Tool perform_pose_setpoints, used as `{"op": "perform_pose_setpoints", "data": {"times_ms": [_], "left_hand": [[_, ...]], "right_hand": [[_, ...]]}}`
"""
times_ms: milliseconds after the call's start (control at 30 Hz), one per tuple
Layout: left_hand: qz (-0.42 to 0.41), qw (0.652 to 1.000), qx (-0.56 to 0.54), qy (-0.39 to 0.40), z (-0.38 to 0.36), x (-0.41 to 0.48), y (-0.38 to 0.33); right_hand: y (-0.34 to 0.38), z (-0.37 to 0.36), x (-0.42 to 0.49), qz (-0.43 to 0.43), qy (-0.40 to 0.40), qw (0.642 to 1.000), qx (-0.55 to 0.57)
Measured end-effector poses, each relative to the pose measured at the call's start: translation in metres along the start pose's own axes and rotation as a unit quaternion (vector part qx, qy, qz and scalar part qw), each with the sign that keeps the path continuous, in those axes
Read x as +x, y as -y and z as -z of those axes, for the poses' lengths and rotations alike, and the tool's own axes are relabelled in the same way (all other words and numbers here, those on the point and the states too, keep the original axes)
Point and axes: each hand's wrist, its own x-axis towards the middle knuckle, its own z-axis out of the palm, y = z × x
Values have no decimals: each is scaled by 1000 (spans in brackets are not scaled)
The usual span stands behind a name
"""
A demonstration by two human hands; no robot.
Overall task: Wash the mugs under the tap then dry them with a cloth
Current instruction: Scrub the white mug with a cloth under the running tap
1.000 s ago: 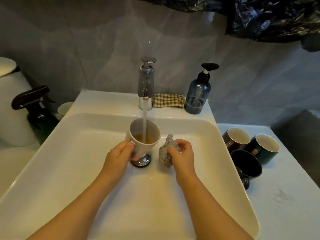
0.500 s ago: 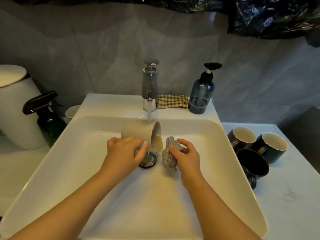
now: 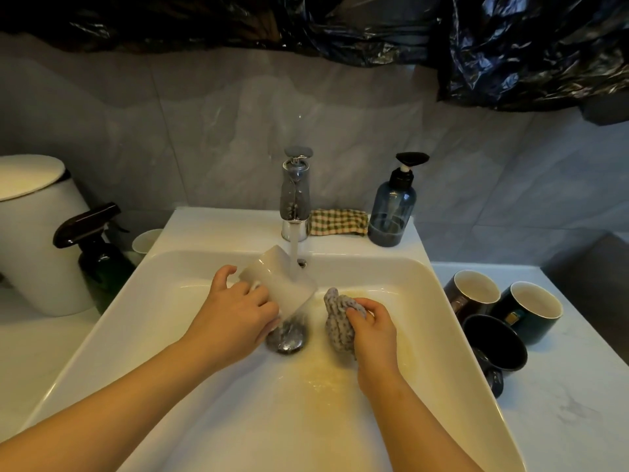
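My left hand [image 3: 235,311] grips a white mug [image 3: 277,279], tipped mouth down toward the drain [image 3: 287,338] in the white sink [image 3: 204,403]. Water from the chrome tap [image 3: 295,192] runs onto the mug's side. Brownish liquid spreads over the basin floor near the drain. My right hand [image 3: 374,330] holds a grey knitted scrubber [image 3: 335,318] just right of the mug, not touching it. A checked cloth [image 3: 338,222] lies folded behind the tap. Three dark mugs [image 3: 503,311] stand on the counter to the right.
A blue soap pump bottle [image 3: 391,212] stands right of the tap. On the left are a dark spray bottle [image 3: 98,253], a small white cup [image 3: 147,241] and a white lidded bin [image 3: 34,229]. Black plastic sheeting hangs on the wall above.
The mug went from upright under the stream to tipped over, mouth down, and its brown liquid has poured into the basin. My right hand kept the scrubber beside it.
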Motion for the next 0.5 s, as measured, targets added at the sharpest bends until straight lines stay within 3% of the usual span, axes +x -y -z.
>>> {"op": "perform_pose_setpoints", "data": {"times_ms": [133, 200, 233, 267, 333, 400, 433, 500], "left_hand": [[77, 990, -105, 54, 12, 8, -8], [177, 957, -219, 68, 19, 14, -15], [230, 922, -300, 81, 20, 17, -17], [288, 864, -400, 97, 23, 21, -18], [391, 698, -593, 89, 27, 28, -17], [451, 559, -690, 88, 29, 32, -14], [466, 514, -713, 104, 30, 34, -14], [479, 461, -735, 133, 31, 37, -15]], "right_hand": [[-1, 3, -1, 29, -28, 999, -35], [0, 6, -4, 42, -42, 997, -56], [1, 6, -5, 51, -50, 995, -67], [3, 7, -6, 63, -58, 994, -72], [8, 6, -8, 89, -63, 992, -61], [14, -2, -9, 117, -42, 991, -45], [17, -8, -9, 128, -22, 991, -38], [24, -24, -12, 160, 40, 985, -42]]}}
